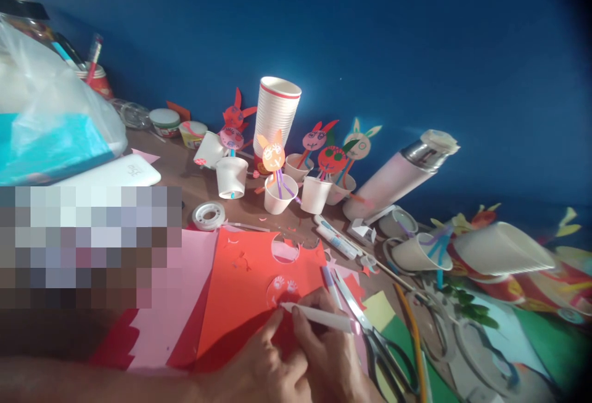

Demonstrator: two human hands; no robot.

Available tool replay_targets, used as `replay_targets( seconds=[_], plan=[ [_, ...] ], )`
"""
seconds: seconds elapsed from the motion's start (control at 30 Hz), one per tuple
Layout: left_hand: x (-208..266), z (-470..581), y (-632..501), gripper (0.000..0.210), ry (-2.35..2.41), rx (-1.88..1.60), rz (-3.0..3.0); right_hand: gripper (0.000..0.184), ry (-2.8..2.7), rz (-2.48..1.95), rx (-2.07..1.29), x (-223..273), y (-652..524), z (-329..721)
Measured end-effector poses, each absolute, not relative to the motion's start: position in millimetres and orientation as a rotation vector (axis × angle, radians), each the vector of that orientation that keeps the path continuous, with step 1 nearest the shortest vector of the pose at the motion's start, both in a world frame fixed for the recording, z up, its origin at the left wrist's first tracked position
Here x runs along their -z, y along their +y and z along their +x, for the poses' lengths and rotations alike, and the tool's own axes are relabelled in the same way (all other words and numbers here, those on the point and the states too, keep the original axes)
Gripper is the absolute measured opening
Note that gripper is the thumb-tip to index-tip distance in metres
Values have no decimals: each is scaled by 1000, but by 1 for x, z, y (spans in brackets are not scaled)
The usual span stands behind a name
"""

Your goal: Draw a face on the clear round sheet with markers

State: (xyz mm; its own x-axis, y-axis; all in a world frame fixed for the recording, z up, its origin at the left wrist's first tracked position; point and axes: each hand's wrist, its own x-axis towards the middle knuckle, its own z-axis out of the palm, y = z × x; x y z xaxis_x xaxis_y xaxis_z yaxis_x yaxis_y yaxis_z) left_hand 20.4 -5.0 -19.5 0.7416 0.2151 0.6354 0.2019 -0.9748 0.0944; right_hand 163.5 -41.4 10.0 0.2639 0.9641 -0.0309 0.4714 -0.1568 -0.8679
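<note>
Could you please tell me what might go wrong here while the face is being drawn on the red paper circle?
The left hand only pins the small red paper circle by its edge, so it may slide and smear under the white pen in the right hand. The open metal scissors lie close beside that wrist and could nick it.

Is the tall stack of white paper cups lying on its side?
No, the tall stack of white paper cups stands upright against the blue wall, behind the paper-bunny cups.

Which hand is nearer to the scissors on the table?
Right. The right hand, holding a white pen, lies just beside the scissors; the left hand sits farther away, behind the right.
</note>
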Motion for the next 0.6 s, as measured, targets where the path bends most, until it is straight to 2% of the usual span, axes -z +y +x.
replay_targets(
  seconds=[0.07,0.2,0.33,0.6],
  plan=[
    [26,21,-5,34,320,-1106,2890,24,-1312,-1748,-780,-9,-41,164],
    [30,18,-4,25,201,-920,2951,24,-1305,-1732,-752,-6,-42,166],
    [23,15,-1,36,161,-846,2950,23,-1285,-1728,-816,-6,-40,167],
    [14,19,4,34,-15,-472,2941,26,-1080,-1778,-906,-18,-38,159]
  ],
)
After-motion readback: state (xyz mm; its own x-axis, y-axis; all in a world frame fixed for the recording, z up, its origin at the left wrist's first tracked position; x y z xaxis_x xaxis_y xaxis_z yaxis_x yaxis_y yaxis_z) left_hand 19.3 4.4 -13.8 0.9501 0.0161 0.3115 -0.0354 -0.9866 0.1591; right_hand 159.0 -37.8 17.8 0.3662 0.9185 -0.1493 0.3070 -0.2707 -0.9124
